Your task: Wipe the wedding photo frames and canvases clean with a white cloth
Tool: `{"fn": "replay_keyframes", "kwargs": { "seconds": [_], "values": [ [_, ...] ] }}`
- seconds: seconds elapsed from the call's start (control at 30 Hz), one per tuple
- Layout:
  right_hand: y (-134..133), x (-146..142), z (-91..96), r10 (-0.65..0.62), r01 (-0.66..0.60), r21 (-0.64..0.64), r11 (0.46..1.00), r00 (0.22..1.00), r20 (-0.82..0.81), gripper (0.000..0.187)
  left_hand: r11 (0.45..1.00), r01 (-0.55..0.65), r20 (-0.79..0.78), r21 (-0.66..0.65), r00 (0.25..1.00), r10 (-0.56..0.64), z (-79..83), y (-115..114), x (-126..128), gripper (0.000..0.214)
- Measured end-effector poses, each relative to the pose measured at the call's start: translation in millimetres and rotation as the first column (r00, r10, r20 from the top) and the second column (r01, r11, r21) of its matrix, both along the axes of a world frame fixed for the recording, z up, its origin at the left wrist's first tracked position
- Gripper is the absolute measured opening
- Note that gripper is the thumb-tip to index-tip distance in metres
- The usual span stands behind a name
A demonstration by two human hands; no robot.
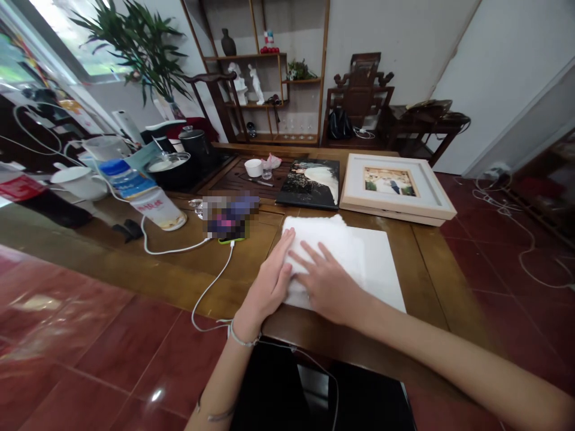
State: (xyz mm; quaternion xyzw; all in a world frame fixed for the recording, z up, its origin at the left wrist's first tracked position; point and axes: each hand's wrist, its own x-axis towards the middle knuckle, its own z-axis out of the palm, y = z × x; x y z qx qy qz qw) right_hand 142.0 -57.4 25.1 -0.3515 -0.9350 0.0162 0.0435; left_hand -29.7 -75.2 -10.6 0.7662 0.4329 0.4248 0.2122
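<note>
A fluffy white cloth (317, 230), perhaps a towel, lies on a flat white board (381, 266) near the front of the wooden table. My right hand (330, 287) rests palm down on the cloth, its fingers spread. Along the cloth's left edge, my left hand (272, 278) lies with fingers stretched out, touching the edge. Neither hand has anything gripped in it. Part of the board is hidden under the cloth and my right hand.
Behind the board lie a dark photo panel (309, 182) and a white framed picture (398, 188). To the left are a blurred-out object (227, 218) with a charging cable (211, 281), a blue-capped bottle (144, 197), a cola bottle (40, 200) and a black pot (168, 170).
</note>
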Motion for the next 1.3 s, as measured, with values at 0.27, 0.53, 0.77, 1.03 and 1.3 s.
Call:
{"fn": "replay_keyframes", "kwargs": {
  "seconds": [0.27,0.53,0.77,1.03,1.3],
  "values": [
    [-51,22,30.0,0.085,-0.081,-0.223,0.972,0.996,0.008,0.036,1.0,-0.021,-0.04,0.004,0.999,0.022,-4.7,-1,-2,0.052],
    [33,23,26.6,-0.161,0.161,-0.073,0.984,0.987,0.007,0.039,0.997,-0.069,-0.159,-0.015,0.985,0.066,-13.4,6,2,0.033],
    [70,-30,21.7,-0.102,0.099,-0.063,0.993,0.993,-0.05,0.035,0.996,-0.086,-0.111,0.017,0.99,0.087,-15.5,10,1,0.03],
    [59,73,15.8,-0.204,0.199,-0.101,0.975,0.978,-0.045,0.043,0.994,-0.105,-0.099,0.003,0.989,0.105,-16.4,8,2,0.031],
    [-57,121,-4.1,-0.14,0.137,-0.035,0.99,0.985,-0.102,0.042,0.994,-0.104,-0.134,-0.041,0.986,0.097,-15.5,8,2,0.034]
  ]
}}
